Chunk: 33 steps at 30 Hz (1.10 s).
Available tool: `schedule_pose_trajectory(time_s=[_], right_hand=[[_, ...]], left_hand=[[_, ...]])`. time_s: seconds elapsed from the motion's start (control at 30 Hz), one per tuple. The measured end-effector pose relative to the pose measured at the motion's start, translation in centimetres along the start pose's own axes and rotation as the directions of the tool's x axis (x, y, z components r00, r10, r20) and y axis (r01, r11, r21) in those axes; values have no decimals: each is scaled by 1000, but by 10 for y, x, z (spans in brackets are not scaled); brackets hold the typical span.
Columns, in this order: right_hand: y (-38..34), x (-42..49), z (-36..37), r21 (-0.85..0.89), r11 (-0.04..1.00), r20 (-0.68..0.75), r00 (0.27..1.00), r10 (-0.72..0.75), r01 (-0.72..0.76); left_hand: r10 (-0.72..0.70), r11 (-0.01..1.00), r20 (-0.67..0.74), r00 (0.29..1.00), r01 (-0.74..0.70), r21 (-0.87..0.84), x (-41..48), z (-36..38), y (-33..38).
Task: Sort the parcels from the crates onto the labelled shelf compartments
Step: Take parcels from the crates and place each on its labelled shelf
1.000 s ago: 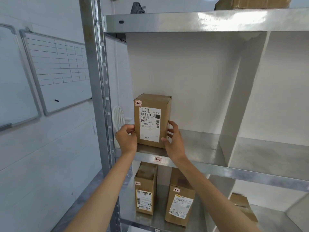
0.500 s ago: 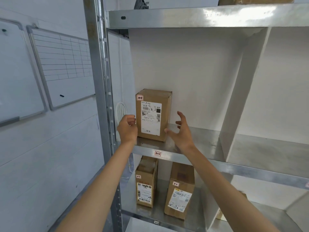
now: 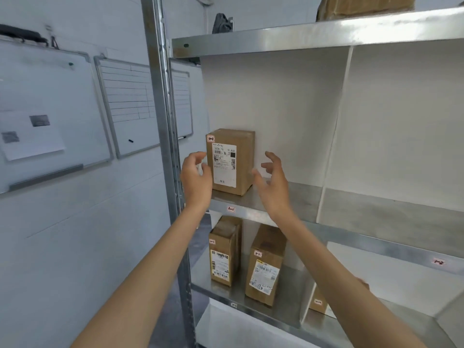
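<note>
Your left hand (image 3: 195, 177) and right hand (image 3: 272, 182) hang loose-fingered and empty either side of the parcel (image 3: 232, 162), upright at the left end of the shelf (image 3: 301, 197); likely stiff, light cardboard, so grip its side faces.

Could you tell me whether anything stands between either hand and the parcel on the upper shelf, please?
Nothing visible does. The left hand hovers just left of the parcel and the right hand just right of it. Both are empty, with nothing between them and the box. The parcel stands upright on the shelf, alone in its compartment.
</note>
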State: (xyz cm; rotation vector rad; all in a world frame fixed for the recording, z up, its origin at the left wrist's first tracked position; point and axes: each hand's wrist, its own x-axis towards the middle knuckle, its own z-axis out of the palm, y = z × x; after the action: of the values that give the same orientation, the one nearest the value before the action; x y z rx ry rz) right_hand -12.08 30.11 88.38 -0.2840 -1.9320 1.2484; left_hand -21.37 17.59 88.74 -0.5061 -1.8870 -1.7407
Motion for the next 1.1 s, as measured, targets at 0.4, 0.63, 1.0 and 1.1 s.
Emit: schedule_pose_trajectory(time_s=[0.4, 0.63, 1.0, 1.1], right_hand=[[-2, -127, -64, 160, 985, 409, 904, -126, 65], [21, -211, -71, 143, 989, 609, 784, -119, 39], [27, -279, -31, 83, 996, 773, 632, -54, -16], [34, -293, -16, 55, 998, 790, 612, -28, -26]], left_hand=[[-52, 978, -177, 983, 85, 188, -187, -66, 46], [-207, 920, -225, 952, 267, 287, -291, -114, 44], [-261, 864, -305, 916, 362, 350, -342, -176, 31], [-299, 841, -316, 900, 405, 358, -353, -197, 18]])
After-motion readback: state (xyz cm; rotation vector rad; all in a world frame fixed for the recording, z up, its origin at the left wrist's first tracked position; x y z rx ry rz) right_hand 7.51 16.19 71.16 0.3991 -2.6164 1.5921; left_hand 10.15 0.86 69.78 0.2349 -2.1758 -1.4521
